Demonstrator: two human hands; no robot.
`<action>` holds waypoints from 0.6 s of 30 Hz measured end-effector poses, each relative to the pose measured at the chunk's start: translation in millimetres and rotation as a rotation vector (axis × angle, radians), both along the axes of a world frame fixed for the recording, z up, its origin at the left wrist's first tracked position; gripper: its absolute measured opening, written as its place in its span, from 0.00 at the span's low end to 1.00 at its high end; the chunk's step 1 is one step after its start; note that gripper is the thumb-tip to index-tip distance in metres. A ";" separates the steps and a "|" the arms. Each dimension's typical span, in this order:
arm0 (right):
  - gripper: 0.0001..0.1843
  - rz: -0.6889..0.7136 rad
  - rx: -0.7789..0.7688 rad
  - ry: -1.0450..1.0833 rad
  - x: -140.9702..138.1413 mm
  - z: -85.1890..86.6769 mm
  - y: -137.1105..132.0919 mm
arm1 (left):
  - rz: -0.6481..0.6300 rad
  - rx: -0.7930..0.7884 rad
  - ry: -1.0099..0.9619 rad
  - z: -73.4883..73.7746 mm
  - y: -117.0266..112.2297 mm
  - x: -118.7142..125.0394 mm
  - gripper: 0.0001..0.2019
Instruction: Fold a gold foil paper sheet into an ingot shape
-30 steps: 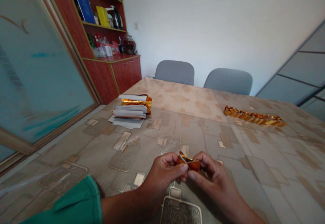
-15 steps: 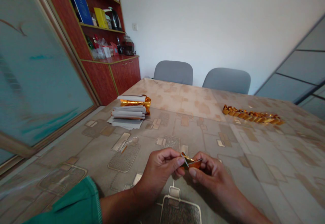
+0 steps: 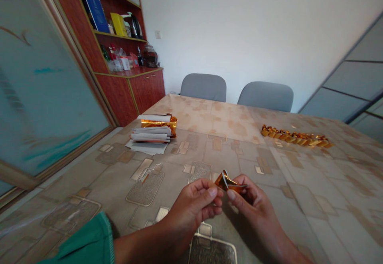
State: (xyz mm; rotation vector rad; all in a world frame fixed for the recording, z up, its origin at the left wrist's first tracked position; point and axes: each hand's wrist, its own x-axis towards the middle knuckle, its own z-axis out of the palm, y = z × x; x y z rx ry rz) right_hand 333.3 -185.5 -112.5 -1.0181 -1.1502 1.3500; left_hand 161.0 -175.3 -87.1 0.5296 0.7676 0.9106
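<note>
A small folded piece of gold foil paper (image 3: 228,183) is held above the table between my hands, its pale edges showing and one point sticking up. My right hand (image 3: 253,200) pinches its right part between thumb and fingers. At its left tip, the closed thumb and index finger of my left hand (image 3: 199,200) meet the paper; the exact contact is partly hidden. Far to the right lies a row of folded gold foil pieces (image 3: 295,137), nested together. On the left rests a stack of foil sheets (image 3: 152,134) with grey-white backs and some gold sides.
A patterned cloth covers the table (image 3: 233,152). Two grey chairs (image 3: 203,87) stand at its far edge by the wall. A red-brown cabinet (image 3: 146,88) with bottles and a kettle is back left, beside a frosted glass door (image 3: 50,80).
My left fingers have shifted slightly down and left along the foil paper. More of the piece shows now, and its upper point stands up between my hands.
</note>
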 end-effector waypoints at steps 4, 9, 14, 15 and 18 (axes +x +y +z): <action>0.14 0.034 -0.006 -0.048 -7.4 0.3 -5.4 | 0.015 -0.039 -0.015 -0.1 -2.6 1.5 0.21; 0.17 0.042 0.010 -0.116 -16.9 6.9 -11.2 | 0.034 0.000 0.019 -0.6 -3.7 1.1 0.22; 0.17 0.055 0.021 -0.147 -20.3 15.8 -11.4 | 0.036 0.099 0.080 -6.2 -0.7 2.0 0.21; 0.16 0.054 0.023 -0.139 -20.8 16.5 -11.2 | 0.037 0.113 0.089 -7.4 -0.1 2.3 0.21; 0.17 0.058 0.014 -0.126 -22.3 15.2 -11.4 | 0.039 0.120 0.111 -9.0 0.4 3.4 0.21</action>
